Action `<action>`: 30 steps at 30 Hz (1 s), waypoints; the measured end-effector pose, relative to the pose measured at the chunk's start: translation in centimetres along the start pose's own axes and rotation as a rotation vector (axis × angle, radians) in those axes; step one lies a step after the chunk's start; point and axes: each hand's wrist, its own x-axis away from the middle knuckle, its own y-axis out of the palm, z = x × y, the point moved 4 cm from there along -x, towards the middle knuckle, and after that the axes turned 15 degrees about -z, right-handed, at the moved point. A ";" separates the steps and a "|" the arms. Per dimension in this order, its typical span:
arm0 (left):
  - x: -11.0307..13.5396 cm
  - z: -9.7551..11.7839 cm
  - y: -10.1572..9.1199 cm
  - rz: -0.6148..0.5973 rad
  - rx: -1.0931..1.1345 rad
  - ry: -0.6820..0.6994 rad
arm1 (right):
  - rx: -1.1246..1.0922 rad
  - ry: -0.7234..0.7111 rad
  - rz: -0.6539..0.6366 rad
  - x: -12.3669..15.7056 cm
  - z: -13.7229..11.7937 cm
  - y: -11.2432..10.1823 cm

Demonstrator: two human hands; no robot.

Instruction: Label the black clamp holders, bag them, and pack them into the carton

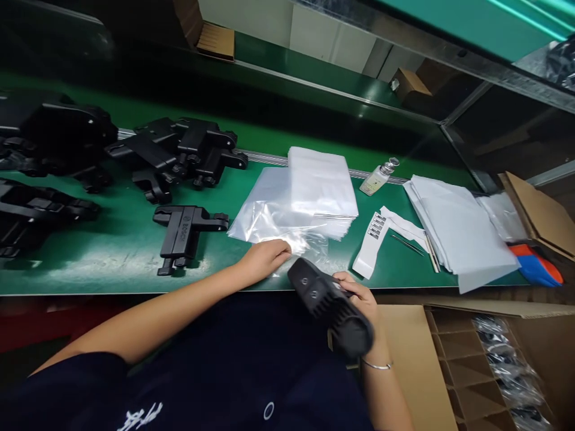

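My left hand [266,258] is closed at the near edge of a transparent plastic bag [274,221], its fingers pinching the film. In my right hand [362,298] is a black plastic device [330,305] with a ribbed side and a round end, tilted in front of my shirt, off the bench. The bag lies against a stack of flat plastic bags [320,179]. To the left, a similar black device marked BOSCH [183,233] rests on the green bench [117,257]. Some of my right fingers are hidden behind the device.
More black devices [175,149] are piled at the left. Right of the bags are a small bottle [378,178], a label strip [372,242], tweezers [408,244] and white sheets [462,227]. A divided cardboard box [471,359] with bagged items stands below the bench edge.
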 end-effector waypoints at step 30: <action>-1.9 14.8 6.0 -0.498 -0.171 0.903 | 0.104 0.015 0.128 -4.4 -2.4 2.6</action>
